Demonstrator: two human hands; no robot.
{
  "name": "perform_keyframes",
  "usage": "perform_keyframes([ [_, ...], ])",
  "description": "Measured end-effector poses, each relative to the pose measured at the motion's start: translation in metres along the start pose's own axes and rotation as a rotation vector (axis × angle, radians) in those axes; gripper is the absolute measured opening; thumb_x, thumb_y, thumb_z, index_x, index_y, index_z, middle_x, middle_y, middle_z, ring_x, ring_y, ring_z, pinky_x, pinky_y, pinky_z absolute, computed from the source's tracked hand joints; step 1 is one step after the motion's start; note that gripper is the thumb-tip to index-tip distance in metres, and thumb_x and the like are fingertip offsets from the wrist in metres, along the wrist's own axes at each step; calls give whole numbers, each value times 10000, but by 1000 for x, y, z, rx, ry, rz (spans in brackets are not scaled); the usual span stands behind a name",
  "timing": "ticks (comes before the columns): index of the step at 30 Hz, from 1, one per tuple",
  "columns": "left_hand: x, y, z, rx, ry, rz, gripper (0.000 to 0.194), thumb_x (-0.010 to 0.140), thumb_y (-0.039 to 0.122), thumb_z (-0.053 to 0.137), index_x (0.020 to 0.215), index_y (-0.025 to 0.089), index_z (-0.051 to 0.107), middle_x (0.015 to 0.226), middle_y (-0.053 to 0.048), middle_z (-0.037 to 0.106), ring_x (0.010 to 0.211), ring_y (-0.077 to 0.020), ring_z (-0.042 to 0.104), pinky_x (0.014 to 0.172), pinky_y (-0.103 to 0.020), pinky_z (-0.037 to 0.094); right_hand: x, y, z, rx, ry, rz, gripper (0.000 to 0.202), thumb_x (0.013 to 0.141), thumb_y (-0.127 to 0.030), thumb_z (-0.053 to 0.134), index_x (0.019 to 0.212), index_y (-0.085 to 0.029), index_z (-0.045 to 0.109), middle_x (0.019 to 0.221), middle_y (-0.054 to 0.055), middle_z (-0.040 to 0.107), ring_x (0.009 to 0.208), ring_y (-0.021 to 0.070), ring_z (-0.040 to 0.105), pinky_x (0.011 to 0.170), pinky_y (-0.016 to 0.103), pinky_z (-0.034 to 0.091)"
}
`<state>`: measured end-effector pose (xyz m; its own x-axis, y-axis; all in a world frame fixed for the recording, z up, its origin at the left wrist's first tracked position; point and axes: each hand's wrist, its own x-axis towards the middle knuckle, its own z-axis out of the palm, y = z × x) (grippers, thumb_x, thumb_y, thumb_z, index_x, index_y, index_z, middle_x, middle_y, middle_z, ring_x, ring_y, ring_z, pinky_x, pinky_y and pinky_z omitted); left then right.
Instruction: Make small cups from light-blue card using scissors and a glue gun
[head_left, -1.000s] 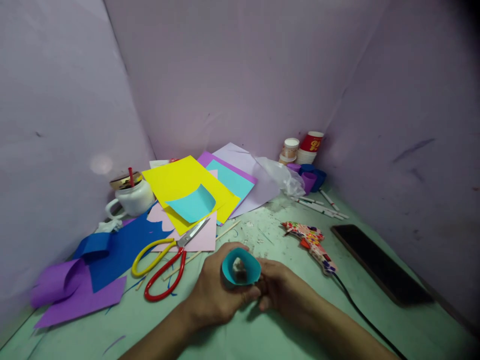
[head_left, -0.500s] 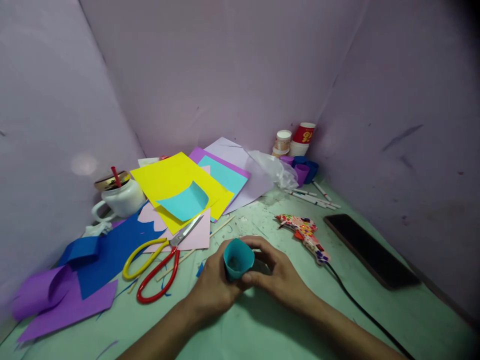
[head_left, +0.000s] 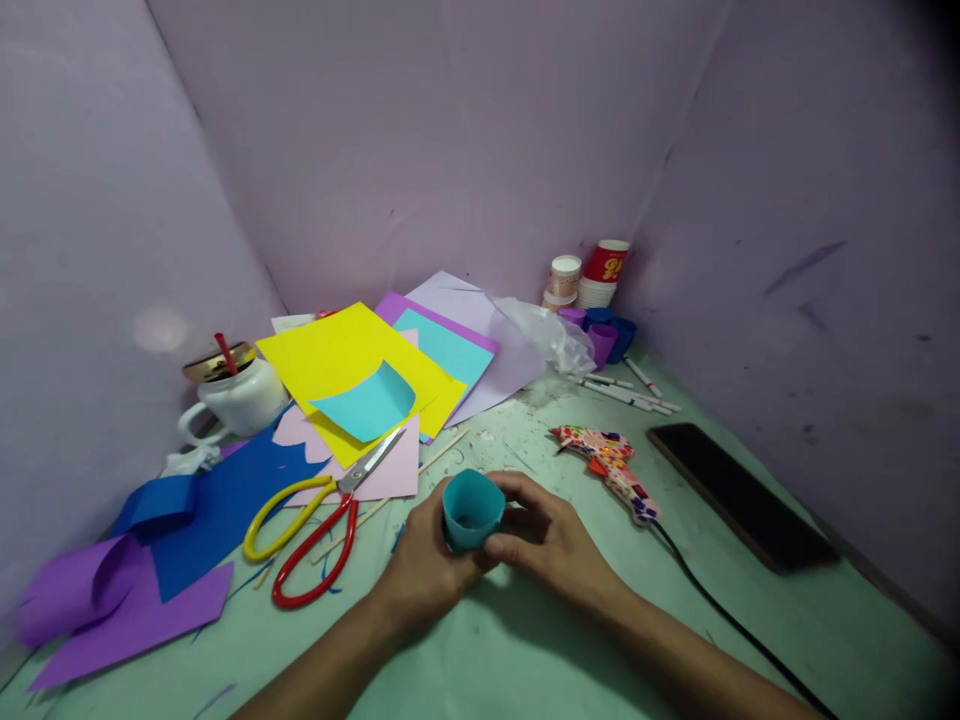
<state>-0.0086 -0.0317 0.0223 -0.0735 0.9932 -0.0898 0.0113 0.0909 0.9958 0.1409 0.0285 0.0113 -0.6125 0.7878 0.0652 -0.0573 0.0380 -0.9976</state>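
Between my two hands is a small teal paper cup, its opening facing up and toward me. My left hand is closed around its left side and underside. The thumb of my right hand presses the cup's lower right side, with its fingers curled around the far side, partly hidden. To the left lie scissors with one yellow and one red handle, blades resting on pink paper. On the right, a patterned glue gun lies on the green table cover.
Yellow, blue and purple sheets spread across the left and back. A white mug stands at left. Purple and blue cups, marker pens and paper cups sit back right. A phone lies right of the glue gun's cord.
The teal cup has shifted slightly up and left with both hands and is turned a little. A dark shape beside my right fingers no longer shows. The view has moved slightly.
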Motion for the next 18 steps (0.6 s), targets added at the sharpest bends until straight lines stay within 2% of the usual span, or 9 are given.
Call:
perform_keyframes([
  [3,0,-2,-5,-142,-31,13,533,620,403,767,1066,157,612,1029,-100,678,968,-284,613,848,-372,475,-1,-3,-2,87,78,47,492,640,-352,752,1066,-186,571,998,75,623,887,216,616,782,364,489],
  [6,1,-7,-10,-264,57,29,576,635,424,755,1132,186,586,1095,-90,646,993,-276,596,850,-359,463,-1,-5,-1,204,182,147,422,637,-428,760,919,-170,583,778,12,614,701,150,602,664,288,498],
  [8,1,-9,-12,-348,106,42,596,643,418,752,1170,207,569,1172,-90,610,1099,-288,543,887,-354,441,-2,-6,2,304,195,271,398,621,-433,775,835,-160,577,690,-9,596,612,120,574,562,237,479],
  [11,2,-9,-10,-428,125,26,650,613,426,774,1187,213,557,1268,-97,557,1211,-309,459,953,-372,400,-3,-7,7,464,142,433,419,575,-393,810,840,-150,592,670,-11,600,570,101,559,452,175,430],
  [15,2,-5,-4,-419,112,-31,746,582,465,788,1221,195,513,1276,-112,547,1234,-313,432,977,-389,380,-5,-8,10,599,15,510,362,559,-367,814,696,-115,593,545,-43,510,426,29,415,319,105,253],
  [18,-1,-3,0,-398,92,-47,749,587,495,778,1211,182,504,1226,-116,576,1220,-303,443,973,-385,383,-6,-9,9,710,-12,586,369,517,-320,844,646,-116,565,474,-67,455,374,6,345,288,90,176],
])
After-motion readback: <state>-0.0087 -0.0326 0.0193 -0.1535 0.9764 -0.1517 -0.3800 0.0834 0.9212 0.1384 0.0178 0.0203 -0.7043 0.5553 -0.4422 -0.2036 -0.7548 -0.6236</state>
